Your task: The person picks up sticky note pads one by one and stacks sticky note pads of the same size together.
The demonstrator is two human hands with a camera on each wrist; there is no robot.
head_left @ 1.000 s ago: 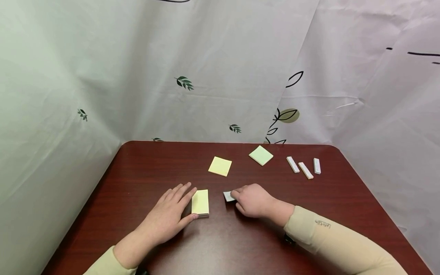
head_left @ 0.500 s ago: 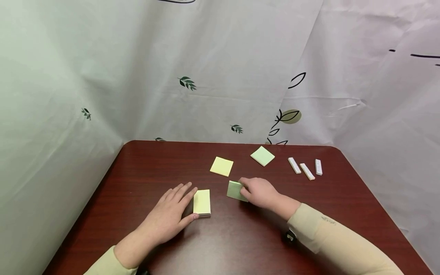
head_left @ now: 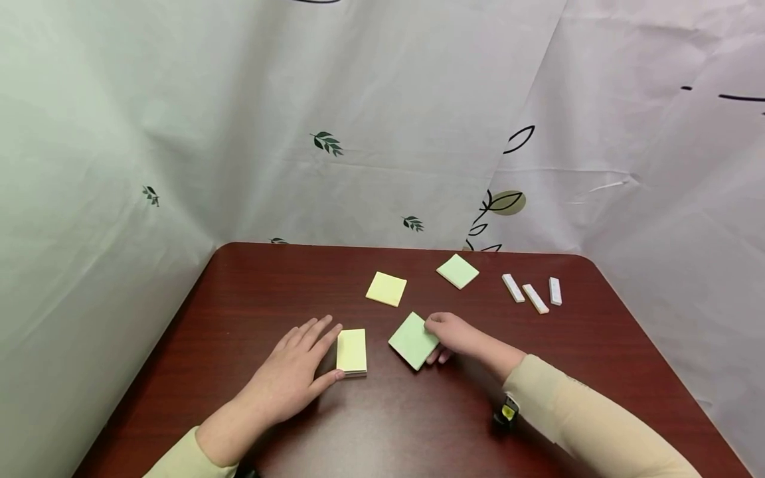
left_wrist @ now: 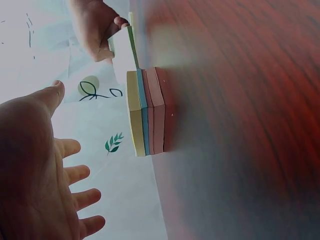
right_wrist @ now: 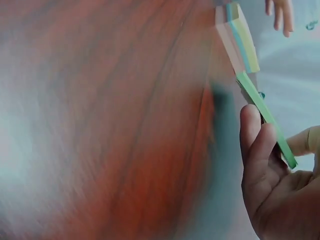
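Observation:
A stack of sticky note pads (head_left: 351,350) lies on the brown table, yellow on top. In the left wrist view the stack (left_wrist: 146,112) shows blue and pink layers under the yellow. My left hand (head_left: 281,378) is beside its left side with fingers straight; whether it touches the stack I cannot tell. Just right of the stack, my right hand (head_left: 451,337) pinches a light green sticky note pad (head_left: 412,342) by its right corner. The right wrist view shows that green pad (right_wrist: 267,120) edge-on, held between thumb and fingers above the table.
Behind the hands lie a yellow sticky note pad (head_left: 386,289) and another light green pad (head_left: 457,271). Several small white bars, one of them (head_left: 512,288), sit at the right rear. A white patterned curtain (head_left: 358,133) hangs behind the table (head_left: 257,285).
My right hand has lifted and turned over the pad, which showed a whitish face and now shows its green face. The left hand has stayed beside the stack.

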